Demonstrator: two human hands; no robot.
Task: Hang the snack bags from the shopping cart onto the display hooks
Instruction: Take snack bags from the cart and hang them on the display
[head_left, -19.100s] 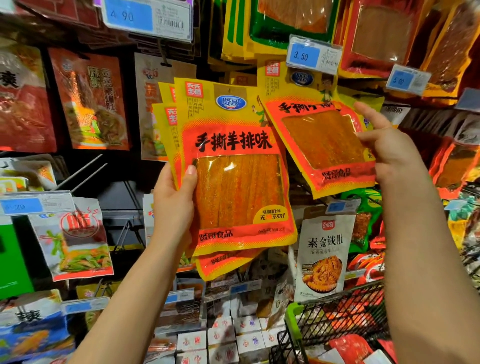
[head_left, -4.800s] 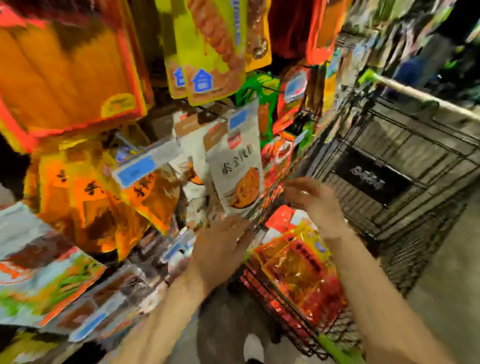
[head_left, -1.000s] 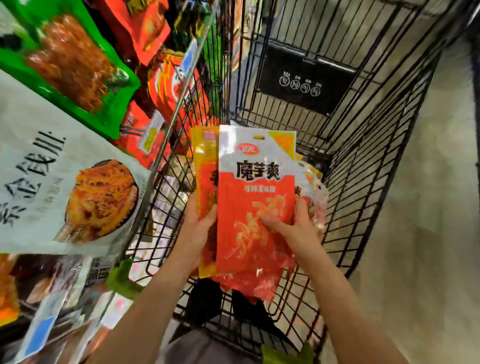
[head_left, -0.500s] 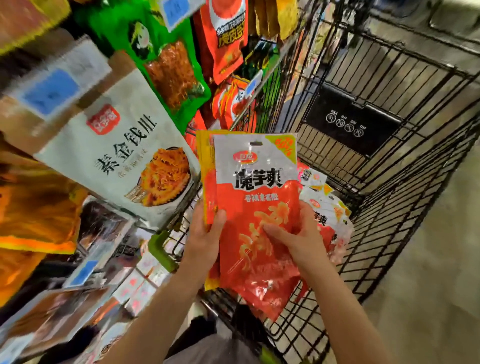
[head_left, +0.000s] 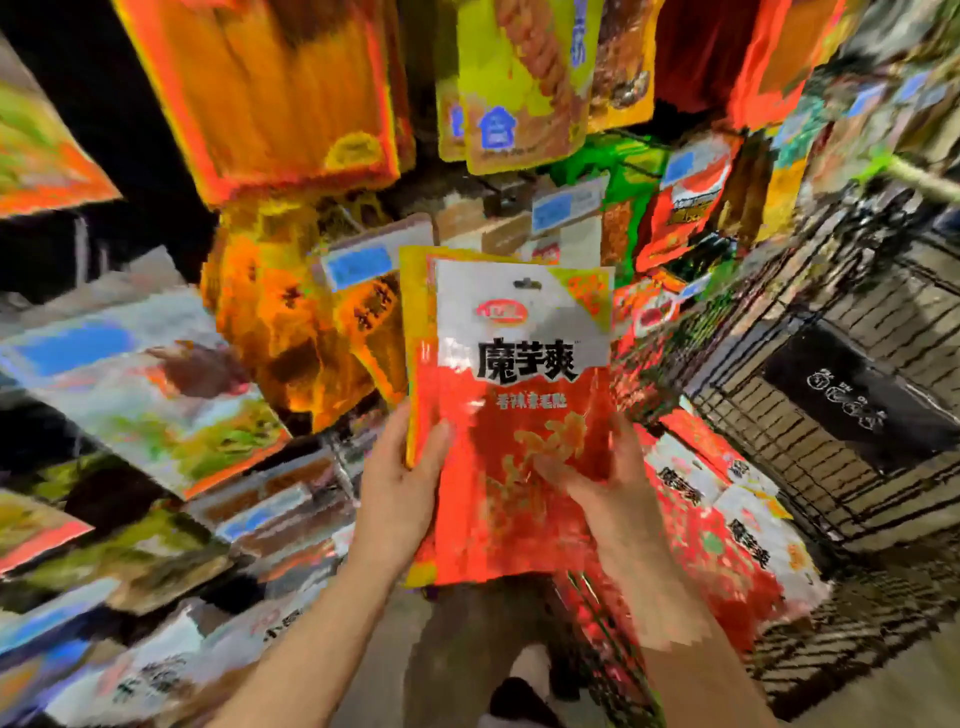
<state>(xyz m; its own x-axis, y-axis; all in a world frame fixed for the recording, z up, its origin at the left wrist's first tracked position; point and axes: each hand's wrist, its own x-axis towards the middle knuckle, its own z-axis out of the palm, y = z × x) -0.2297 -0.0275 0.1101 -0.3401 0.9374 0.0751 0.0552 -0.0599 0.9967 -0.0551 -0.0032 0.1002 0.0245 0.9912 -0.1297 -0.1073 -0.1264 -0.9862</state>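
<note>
Both hands hold a stack of snack bags upright before the display: the left hand (head_left: 400, 483) grasps its left edge, the right hand (head_left: 618, 499) its lower right. The red-and-white konjac bag (head_left: 524, 415) fronts the stack, a yellow bag (head_left: 413, 332) behind it. More bags lie in the shopping cart (head_left: 831, 467) at right.

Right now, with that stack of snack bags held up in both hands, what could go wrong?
The left hand and right hand grip the red and white bag low down, with a yellow bag behind it; the stack might fan out or one bag might slip. The hang hole is small, so it could miss a hook. The crowded hanging packs nearby might get knocked.
</note>
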